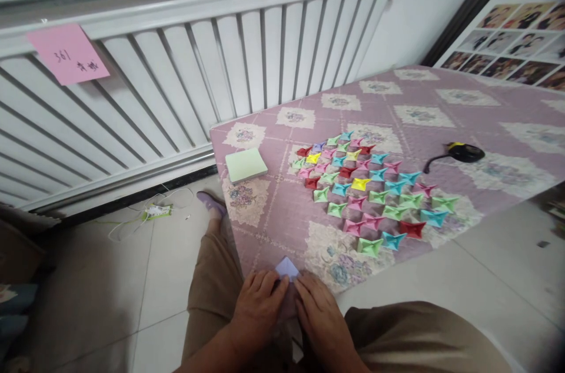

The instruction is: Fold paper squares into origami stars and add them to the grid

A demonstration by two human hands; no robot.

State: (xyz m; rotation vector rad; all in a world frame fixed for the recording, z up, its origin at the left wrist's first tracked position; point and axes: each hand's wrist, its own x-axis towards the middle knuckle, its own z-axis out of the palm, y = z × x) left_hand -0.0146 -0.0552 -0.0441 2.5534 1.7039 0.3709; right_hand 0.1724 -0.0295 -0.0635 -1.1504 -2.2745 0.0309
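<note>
A small lavender sheet of folding paper (287, 267) lies at the near edge of the table, its pointed corner facing away from me. My left hand (260, 307) bears on its lower left side, fingers together and thumb on the paper. From the lower right, my right hand (321, 309) presses the paper too, its fingertips close to the left thumb. Both hands partly hide the lower part of the sheet. Farther up the table stand several rows of small folded paper boats (359, 183) in pink, red, green, blue and yellow.
A pale green pad of paper (246, 165) sits at the table's left edge. To the right lies a black object with a curved stem (463, 153). A white radiator (273, 55) runs behind the patterned tablecloth (278, 220). On the floor is a power strip (158, 211) with cables.
</note>
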